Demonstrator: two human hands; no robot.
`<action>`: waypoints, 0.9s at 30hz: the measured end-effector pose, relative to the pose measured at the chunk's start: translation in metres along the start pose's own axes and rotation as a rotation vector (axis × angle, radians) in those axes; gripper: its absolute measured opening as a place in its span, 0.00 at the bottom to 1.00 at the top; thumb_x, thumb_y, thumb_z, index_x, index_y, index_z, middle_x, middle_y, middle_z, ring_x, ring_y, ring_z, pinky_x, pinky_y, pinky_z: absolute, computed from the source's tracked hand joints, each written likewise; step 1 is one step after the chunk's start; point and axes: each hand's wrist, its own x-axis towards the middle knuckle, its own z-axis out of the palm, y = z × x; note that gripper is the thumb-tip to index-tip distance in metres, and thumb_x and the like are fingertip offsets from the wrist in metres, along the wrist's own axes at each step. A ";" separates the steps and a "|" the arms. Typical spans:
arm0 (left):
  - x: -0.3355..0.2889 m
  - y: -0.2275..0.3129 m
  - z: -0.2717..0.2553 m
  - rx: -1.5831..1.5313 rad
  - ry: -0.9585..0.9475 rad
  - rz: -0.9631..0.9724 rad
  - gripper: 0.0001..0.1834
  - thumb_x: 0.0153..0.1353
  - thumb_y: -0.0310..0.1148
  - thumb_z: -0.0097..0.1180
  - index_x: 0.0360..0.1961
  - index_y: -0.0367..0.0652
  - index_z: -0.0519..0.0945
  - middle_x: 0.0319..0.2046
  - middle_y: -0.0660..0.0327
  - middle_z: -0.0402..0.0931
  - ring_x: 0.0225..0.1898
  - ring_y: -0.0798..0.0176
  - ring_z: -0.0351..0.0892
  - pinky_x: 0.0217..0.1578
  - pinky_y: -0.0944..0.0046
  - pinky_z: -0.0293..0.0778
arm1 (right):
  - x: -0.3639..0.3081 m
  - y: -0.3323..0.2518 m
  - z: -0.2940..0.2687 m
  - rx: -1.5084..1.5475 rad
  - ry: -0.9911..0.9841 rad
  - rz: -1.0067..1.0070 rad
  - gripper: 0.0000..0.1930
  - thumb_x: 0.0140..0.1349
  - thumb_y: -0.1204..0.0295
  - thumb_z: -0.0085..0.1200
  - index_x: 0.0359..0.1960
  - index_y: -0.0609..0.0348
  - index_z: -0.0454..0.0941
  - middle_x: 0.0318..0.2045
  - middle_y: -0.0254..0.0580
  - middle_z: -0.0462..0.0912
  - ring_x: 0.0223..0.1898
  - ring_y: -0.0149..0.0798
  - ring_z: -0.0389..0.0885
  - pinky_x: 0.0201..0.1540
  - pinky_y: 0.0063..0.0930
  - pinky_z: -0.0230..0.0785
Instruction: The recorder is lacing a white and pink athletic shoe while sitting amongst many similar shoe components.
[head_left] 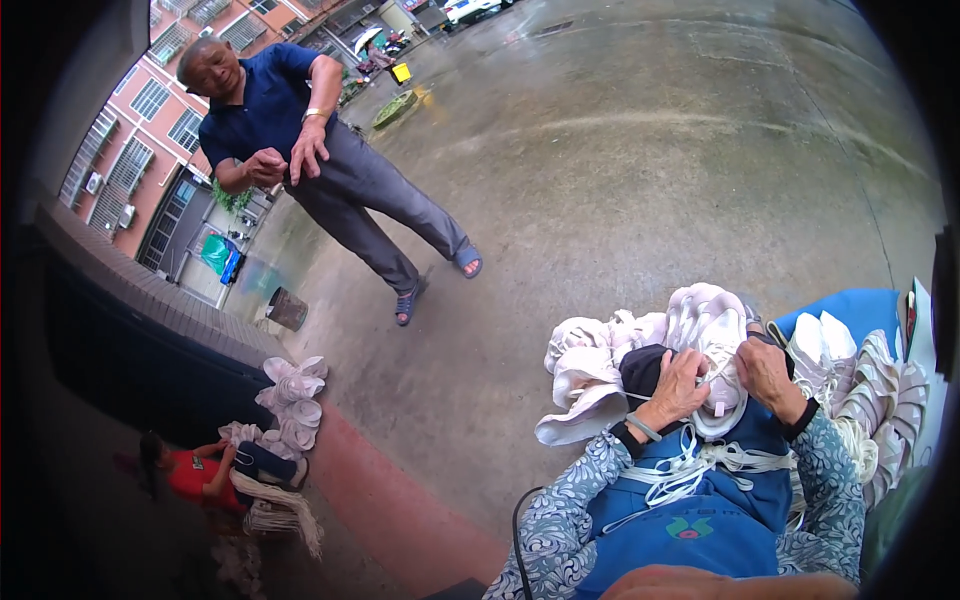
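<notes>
A pale shoe upper (722, 392) with white lacing rests on my lap, over a blue apron (650, 560). My left hand (676, 390) is closed at its left side, its fingertips pinching a white shoelace near the eyelets. On the other side, my right hand (764, 372) has its fingers curled against the upper's edge; what exactly they grip is partly hidden. Loose white laces (682, 470) hang in a bundle across the apron. Just beyond my hands lies a stack of similar uppers (705, 305). Dark cloth (645, 370) shows beside my left hand.
More uppers (580, 385) lie to the left, others (875, 390) at the right by a blue cloth (865, 310). Ahead, a person (300, 150) stands on the wet concrete. At lower left, a person in red (195, 475) sits near more uppers (295, 395). A bucket (287, 308) stands by the wall.
</notes>
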 end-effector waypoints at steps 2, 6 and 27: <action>0.000 -0.001 0.001 0.013 0.086 0.006 0.17 0.47 0.32 0.57 0.38 0.43 0.68 0.35 0.57 0.67 0.44 0.52 0.68 0.55 0.40 0.52 | 0.000 -0.001 0.003 0.025 0.017 0.008 0.08 0.55 0.72 0.52 0.22 0.63 0.72 0.24 0.51 0.75 0.26 0.54 0.76 0.28 0.44 0.68; -0.003 -0.008 -0.006 0.017 0.055 -0.060 0.18 0.50 0.36 0.60 0.39 0.43 0.69 0.39 0.58 0.70 0.44 0.55 0.71 0.57 0.37 0.49 | -0.002 -0.009 0.002 0.152 0.052 0.041 0.06 0.55 0.71 0.53 0.28 0.61 0.72 0.27 0.50 0.75 0.30 0.54 0.77 0.31 0.44 0.69; -0.003 -0.039 -0.004 -0.232 0.173 -0.119 0.04 0.55 0.28 0.49 0.32 0.40 0.73 0.33 0.56 0.73 0.42 0.51 0.72 0.49 0.55 0.63 | -0.026 0.078 0.005 0.288 -0.182 0.119 0.23 0.64 0.61 0.45 0.53 0.68 0.63 0.42 0.63 0.69 0.45 0.60 0.69 0.50 0.45 0.62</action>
